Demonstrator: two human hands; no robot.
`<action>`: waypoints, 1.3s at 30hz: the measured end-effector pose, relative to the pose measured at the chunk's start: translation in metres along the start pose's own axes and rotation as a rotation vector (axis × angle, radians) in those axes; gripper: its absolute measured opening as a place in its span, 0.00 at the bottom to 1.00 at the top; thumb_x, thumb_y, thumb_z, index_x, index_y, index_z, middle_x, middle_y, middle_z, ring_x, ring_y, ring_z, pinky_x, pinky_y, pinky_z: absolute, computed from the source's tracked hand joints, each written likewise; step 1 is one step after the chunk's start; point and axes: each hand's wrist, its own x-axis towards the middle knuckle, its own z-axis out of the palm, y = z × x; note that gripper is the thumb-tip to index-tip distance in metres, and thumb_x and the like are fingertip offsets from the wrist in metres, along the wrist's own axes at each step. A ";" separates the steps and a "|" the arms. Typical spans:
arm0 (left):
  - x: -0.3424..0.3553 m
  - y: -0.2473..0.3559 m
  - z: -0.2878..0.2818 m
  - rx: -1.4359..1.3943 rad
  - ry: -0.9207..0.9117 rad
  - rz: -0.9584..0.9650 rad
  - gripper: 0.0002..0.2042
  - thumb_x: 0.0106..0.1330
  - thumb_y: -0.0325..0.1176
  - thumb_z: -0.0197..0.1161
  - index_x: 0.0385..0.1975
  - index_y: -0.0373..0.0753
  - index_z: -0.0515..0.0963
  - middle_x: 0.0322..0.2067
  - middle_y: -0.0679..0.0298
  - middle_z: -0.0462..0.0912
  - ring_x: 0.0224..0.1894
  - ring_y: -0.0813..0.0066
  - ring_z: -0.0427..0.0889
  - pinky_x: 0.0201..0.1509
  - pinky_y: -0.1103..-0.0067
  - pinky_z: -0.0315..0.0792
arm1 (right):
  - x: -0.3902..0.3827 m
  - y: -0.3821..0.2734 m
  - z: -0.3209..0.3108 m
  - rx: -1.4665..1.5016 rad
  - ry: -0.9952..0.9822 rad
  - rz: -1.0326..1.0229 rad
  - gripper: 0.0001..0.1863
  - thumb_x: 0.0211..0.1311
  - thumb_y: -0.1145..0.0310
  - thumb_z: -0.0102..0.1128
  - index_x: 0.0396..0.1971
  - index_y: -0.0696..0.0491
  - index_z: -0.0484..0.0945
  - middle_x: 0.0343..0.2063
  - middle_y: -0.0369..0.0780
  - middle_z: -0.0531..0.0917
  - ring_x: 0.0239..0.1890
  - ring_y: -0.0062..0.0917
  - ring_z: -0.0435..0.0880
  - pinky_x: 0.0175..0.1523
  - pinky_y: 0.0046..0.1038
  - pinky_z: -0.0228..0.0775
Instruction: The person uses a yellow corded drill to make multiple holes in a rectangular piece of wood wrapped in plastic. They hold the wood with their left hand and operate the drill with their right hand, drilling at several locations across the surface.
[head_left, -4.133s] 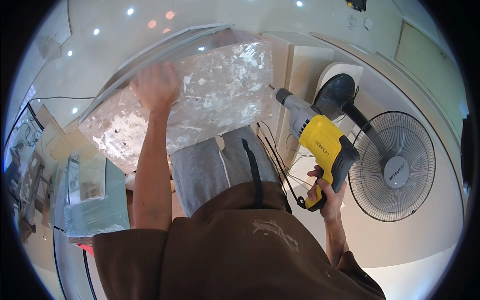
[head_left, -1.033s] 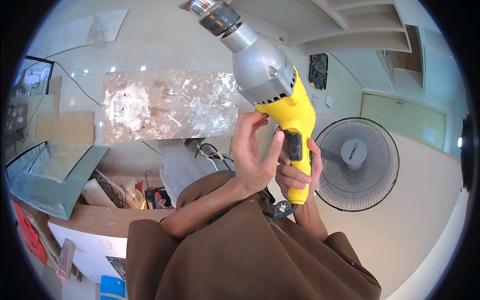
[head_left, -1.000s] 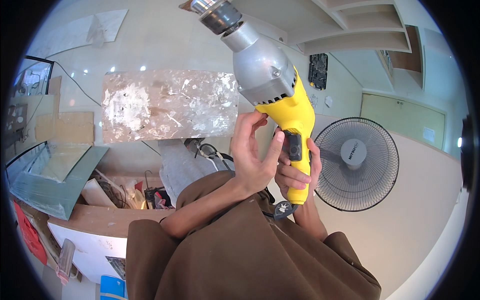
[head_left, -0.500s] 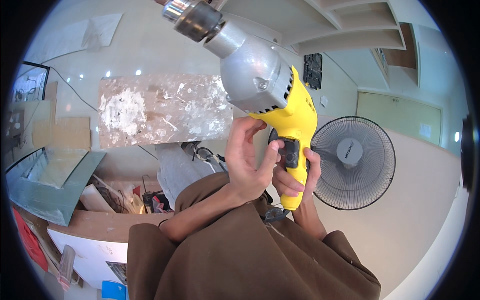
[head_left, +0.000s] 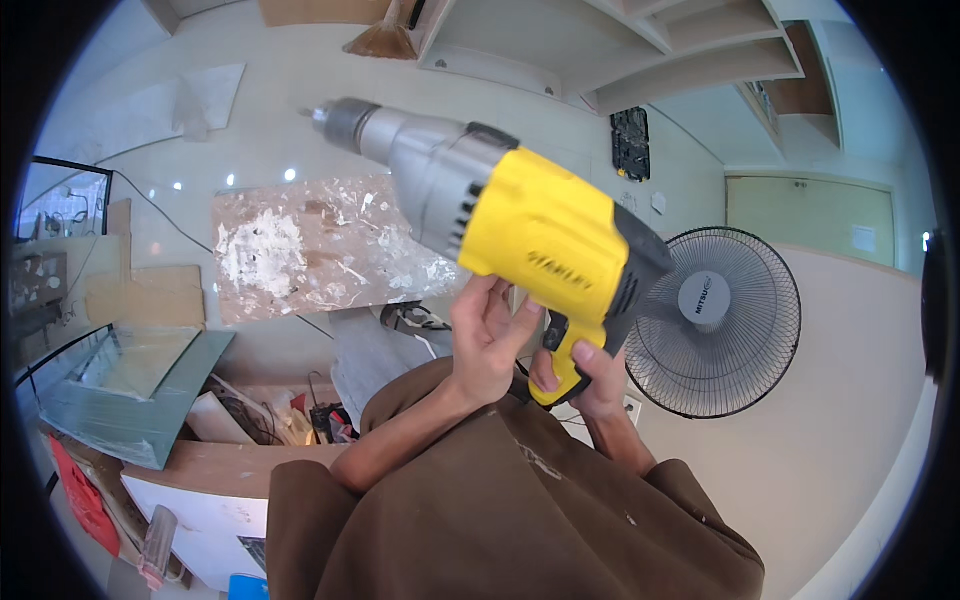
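Note:
A yellow, silver and black corded drill [head_left: 545, 235] is raised in front of me, tilted with its chuck toward the upper left and slightly smeared by motion. My right hand [head_left: 585, 375] is closed round its handle, thumb over the yellow grip. My left hand [head_left: 485, 345] is beneath the drill's body, with curled fingers and thumb against it; the fingertips are partly hidden. Behind the drill lies a paint-spattered board [head_left: 275, 260], over grey cloth [head_left: 365, 355] by my brown garment.
A standing fan [head_left: 705, 350] is at my right. Glass sheets [head_left: 140, 420] and clutter [head_left: 270, 410] lie at left, above a white cabinet [head_left: 190, 520]. A black tool case [head_left: 630, 140] lies on the floor near shelving [head_left: 700, 50]; a broom head [head_left: 380, 40] is at the top.
The drill has turned from handle-down with the chuck high to lying more sideways, showing its broad yellow side, with the chuck lower and further left. Both hands moved with it.

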 end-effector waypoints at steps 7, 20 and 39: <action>0.007 0.023 -0.031 -0.158 -0.238 -0.307 0.27 0.61 0.26 0.61 0.62 0.31 0.68 0.59 0.58 0.73 0.64 0.68 0.68 0.66 0.69 0.60 | 0.002 0.007 0.008 -0.274 0.054 -0.169 0.15 0.63 0.75 0.61 0.46 0.65 0.70 0.30 0.43 0.80 0.21 0.23 0.80 0.25 0.25 0.71; 0.006 0.004 -0.016 -0.170 -0.043 -0.373 0.34 0.58 0.17 0.57 0.70 0.31 0.62 0.61 0.60 0.72 0.65 0.72 0.67 0.66 0.72 0.60 | 0.017 -0.013 0.000 0.411 0.164 0.167 0.18 0.69 0.61 0.52 0.50 0.60 0.69 0.26 0.42 0.76 0.16 0.25 0.71 0.20 0.27 0.66; 0.018 -0.020 -0.047 -0.276 0.088 -0.655 0.14 0.75 0.31 0.56 0.56 0.35 0.75 0.42 0.64 0.81 0.38 0.73 0.78 0.36 0.73 0.78 | 0.024 0.040 -0.004 -0.513 0.360 -0.169 0.12 0.59 0.81 0.63 0.43 0.68 0.77 0.46 0.41 0.70 0.28 0.20 0.80 0.25 0.21 0.74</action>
